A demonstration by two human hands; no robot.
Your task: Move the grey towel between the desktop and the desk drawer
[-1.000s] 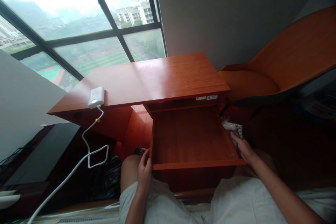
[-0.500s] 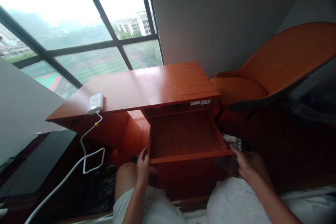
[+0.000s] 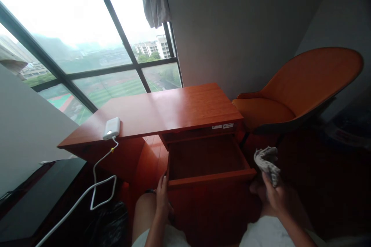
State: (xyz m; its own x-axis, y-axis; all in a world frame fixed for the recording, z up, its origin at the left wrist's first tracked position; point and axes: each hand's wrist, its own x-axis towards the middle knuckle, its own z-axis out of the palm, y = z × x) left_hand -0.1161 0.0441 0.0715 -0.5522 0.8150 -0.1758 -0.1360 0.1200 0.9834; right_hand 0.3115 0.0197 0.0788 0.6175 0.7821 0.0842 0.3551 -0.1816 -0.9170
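Observation:
A reddish-brown wooden drawer is pulled out from under the desk, and its inside shows only a bare bottom. My left hand is at the drawer's front left corner, with its fingers curled against the side. To the right of the drawer, apart from it, my right hand grips a crumpled grey cloth. The cloth's upper part flops out above my thumb.
A white power bank lies at the desk's left front edge, with a white cable trailing down from it. An orange chair stands at the right. At lower left are a dark flat-topped piece and a black plastic bag.
My right hand has left the drawer's front right corner and moved outward, lifting the cloth into clear view. My left hand stays at the left corner. The view has tilted up a little.

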